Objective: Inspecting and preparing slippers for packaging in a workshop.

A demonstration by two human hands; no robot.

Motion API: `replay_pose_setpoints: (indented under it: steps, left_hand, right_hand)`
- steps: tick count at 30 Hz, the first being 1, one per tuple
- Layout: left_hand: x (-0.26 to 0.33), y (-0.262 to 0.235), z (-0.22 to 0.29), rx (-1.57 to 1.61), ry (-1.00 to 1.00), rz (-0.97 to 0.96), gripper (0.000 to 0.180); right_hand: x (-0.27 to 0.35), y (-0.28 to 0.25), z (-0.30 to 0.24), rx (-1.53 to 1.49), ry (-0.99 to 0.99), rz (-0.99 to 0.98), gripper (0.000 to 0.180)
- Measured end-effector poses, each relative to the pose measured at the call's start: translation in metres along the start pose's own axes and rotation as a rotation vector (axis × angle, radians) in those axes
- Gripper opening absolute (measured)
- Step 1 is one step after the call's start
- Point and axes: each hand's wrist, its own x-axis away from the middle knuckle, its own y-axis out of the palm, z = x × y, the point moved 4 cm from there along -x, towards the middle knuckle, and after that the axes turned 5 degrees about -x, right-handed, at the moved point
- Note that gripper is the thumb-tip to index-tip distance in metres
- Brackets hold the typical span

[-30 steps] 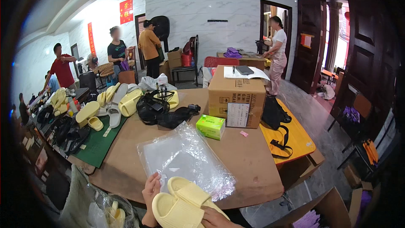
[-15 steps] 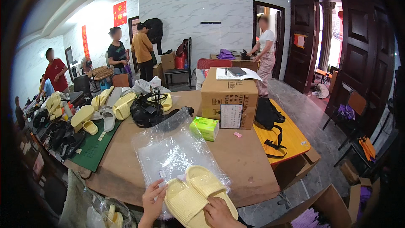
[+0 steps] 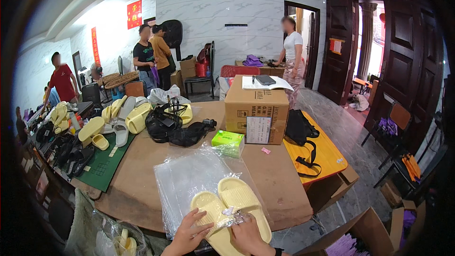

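Note:
A pair of pale yellow slippers [image 3: 236,191] lies side by side at the table's near edge, toes pointing away from me. Clear plastic, part of a thin bag, covers their front and wrinkles around the straps. My left hand [image 3: 190,233] rests against the left slipper's strap, fingers stretched out and apart. Closed at the inner side of the right slipper, my right hand [image 3: 247,235] grips the pair, its fingertips partly hidden by crinkled plastic. Under and beyond the slippers lies a stack of flat clear plastic bags [image 3: 182,178].
Ahead stand a cardboard box [image 3: 256,109] and a green tissue pack [image 3: 228,143]. Black bags [image 3: 163,125] lie beyond the plastic. More slippers [image 3: 92,130] crowd the left, by a green mat [image 3: 105,166]. An open carton [image 3: 353,234] sits lower right. Several people are farther back.
The slippers have slid slightly away and right, and plastic now covers their front. The raised plastic has come down. My left hand has moved right onto the left slipper.

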Motion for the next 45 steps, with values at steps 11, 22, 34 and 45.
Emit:
replay_pose_setpoints:
  steps: [11,22,34,45]
  left_hand:
    - [0.012,0.021,-0.027,-0.183,-0.033,-0.101,0.043]
    - [0.014,0.026,-0.027,-0.148,-0.003,-0.079,0.037]
    - [0.034,0.039,-0.032,-0.166,-0.07,-0.048,0.034]
    - [0.025,0.034,-0.028,-0.093,-0.092,-0.031,0.039]
  right_hand:
    - [-0.011,0.02,0.017,0.028,0.0,-0.134,0.041]
    - [0.0,-0.007,0.006,-0.054,0.001,-0.068,0.044]
    - [0.015,-0.012,0.006,-0.071,-0.025,-0.02,0.042]
    - [0.016,-0.006,0.009,-0.124,0.058,-0.125,0.04]
